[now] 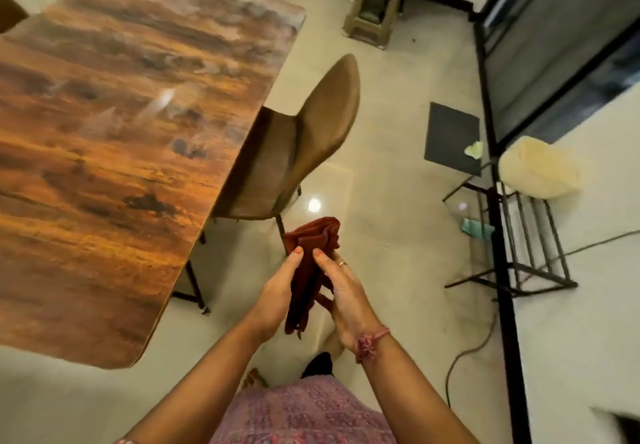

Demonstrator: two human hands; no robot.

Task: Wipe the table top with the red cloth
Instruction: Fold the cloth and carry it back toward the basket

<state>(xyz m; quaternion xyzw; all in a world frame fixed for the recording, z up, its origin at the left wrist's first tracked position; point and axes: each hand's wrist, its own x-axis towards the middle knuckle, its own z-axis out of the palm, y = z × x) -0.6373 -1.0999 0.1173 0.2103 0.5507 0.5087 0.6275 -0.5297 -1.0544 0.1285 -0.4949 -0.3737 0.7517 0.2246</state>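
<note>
Pale tiled floor (381,173), orange-brown table top (114,153) at left. Red cloth (310,239): folded, held above the floor beside the table, pinched between left hand (277,291) and right hand (343,291), thumbs on top. Brown chair (311,132) tucked at table edge. Black wire rack (519,236) at right, a pale cushion (540,166) on top.

Folded red cloth (311,253) — upright, right of glossy orange-brown table top (121,132).

Warm dim light, floor (314,205) glare, soft blur
</note>
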